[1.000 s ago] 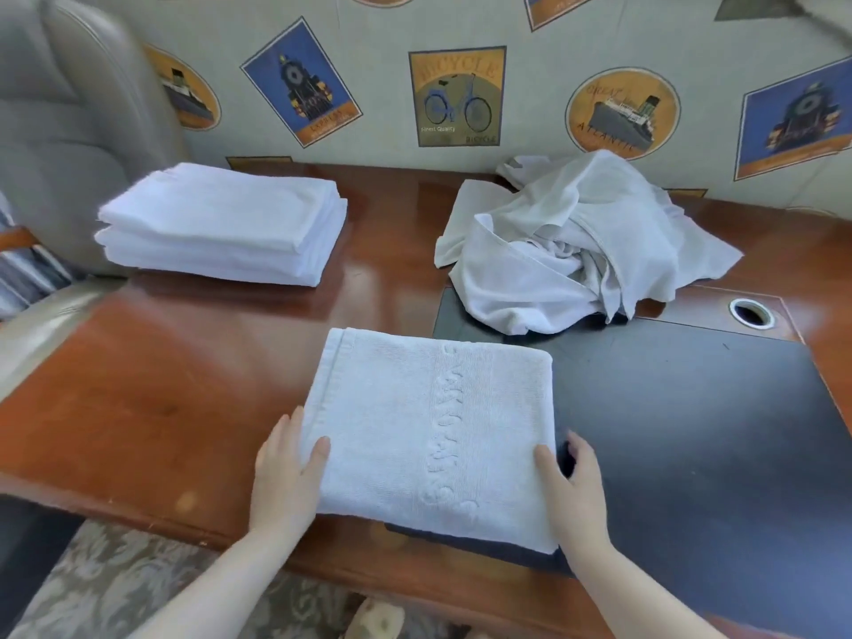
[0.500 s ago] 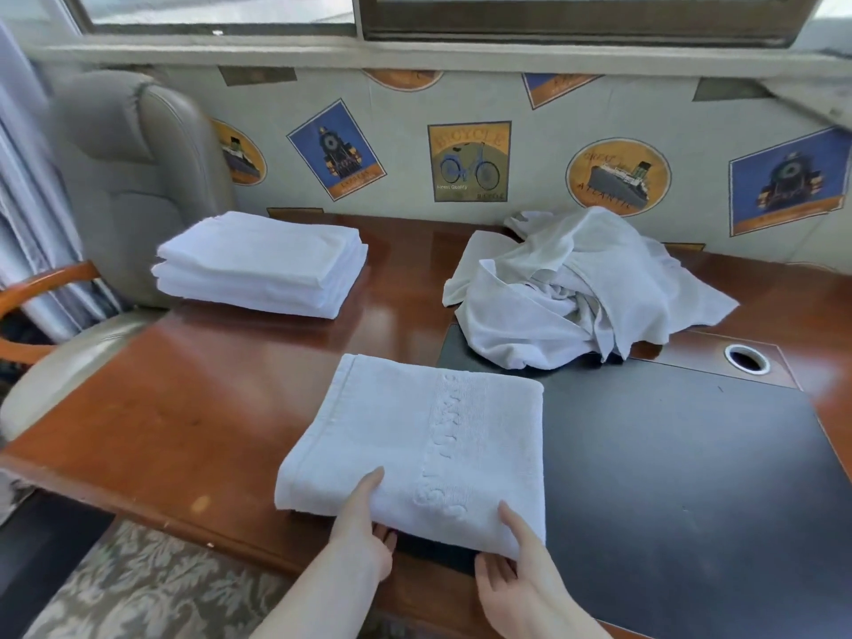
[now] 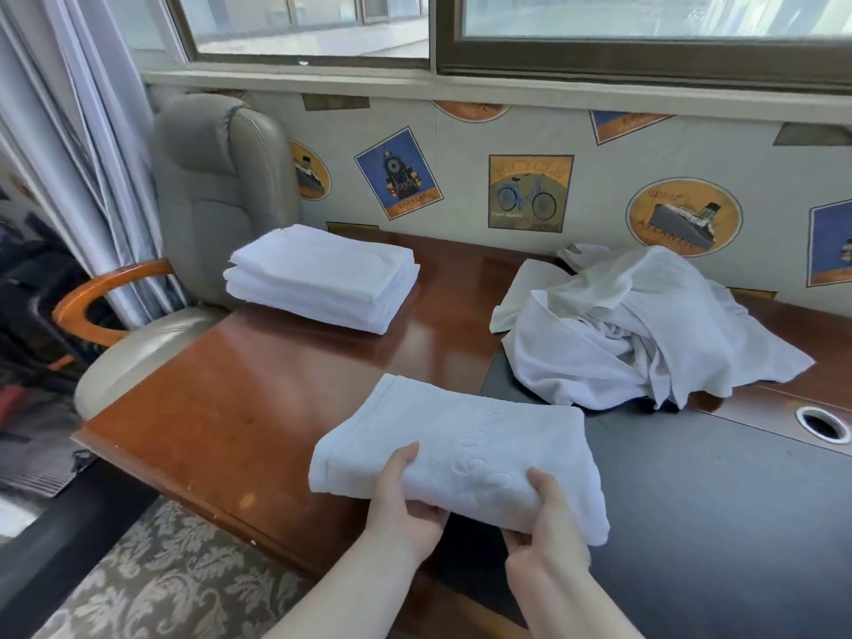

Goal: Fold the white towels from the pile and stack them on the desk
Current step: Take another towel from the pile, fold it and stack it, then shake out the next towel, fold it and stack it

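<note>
A grey padded chair (image 3: 221, 186) with wooden armrests (image 3: 99, 292) stands at the left end, near pale curtains (image 3: 78, 145). The wall behind is papered with a locomotive poster (image 3: 399, 173), a bicycle poster (image 3: 530, 192) and a round ship emblem (image 3: 683, 217), below a dark-framed window (image 3: 461, 34). A patterned carpet (image 3: 152, 588) covers the floor.

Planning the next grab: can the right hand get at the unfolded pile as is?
Probably not yet: the right hand and left hand both grip the folded towel. The path to the unfolded pile looks unobstructed.
</note>
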A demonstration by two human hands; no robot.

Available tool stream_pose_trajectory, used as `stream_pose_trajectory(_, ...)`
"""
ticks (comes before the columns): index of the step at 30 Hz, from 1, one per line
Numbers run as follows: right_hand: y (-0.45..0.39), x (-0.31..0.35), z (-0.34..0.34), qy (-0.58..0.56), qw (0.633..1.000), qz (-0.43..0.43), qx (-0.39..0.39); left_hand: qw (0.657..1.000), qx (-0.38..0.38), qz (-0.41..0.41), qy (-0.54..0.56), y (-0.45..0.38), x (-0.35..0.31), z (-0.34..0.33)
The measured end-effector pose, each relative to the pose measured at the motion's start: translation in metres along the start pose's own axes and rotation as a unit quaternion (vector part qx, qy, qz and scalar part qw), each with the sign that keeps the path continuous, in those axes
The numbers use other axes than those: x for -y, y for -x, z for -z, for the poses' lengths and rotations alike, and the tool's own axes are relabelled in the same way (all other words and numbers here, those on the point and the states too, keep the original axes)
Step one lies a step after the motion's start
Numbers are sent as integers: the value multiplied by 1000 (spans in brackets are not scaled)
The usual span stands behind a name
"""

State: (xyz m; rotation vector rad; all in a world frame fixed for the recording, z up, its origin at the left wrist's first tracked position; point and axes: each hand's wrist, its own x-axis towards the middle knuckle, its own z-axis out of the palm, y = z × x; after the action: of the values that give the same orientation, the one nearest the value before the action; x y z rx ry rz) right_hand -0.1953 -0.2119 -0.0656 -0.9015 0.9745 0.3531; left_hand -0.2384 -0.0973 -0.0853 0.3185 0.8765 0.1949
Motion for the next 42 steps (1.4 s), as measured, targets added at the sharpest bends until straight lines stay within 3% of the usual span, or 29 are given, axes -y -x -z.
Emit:
stream_pose_trajectory(3,9,8,-32,29,998,57,-8,1000,-1,-15,10,4,-29,-20)
stream_pose_trajectory(11,45,0,-155,48,998,8,47,994,-108,-7,11,-1,-165,-79)
stream_pose_trajectory(16,84,-17,-262,26,996,2,81,996,-90,17,-12,-18,-276,-112)
stream_pose_trajectory(19,116,-15,-335,32,995,46,88,996,-87,-7,-37,-31,-343,-151)
stream_pose_trajectory(22,144,-4,-406,28,987,72,143,997,-35,-45,-44,-35,-407,-199)
stream_pose_trajectory(28,166,13,-504,-77,960,133,234,981,159,-86,-68,-60,-497,-257)
stream_pose_trajectory(32,96,-31,-521,-112,955,151,230,974,193,-95,-72,-137,-505,-221)
stream_pose_trajectory(38,-48,-160,-470,-42,991,89,91,994,57,-34,-81,-254,-457,-75)
stream_pose_trajectory(42,-75,-178,-461,-26,993,92,75,996,58,-50,-54,-274,-456,-53)
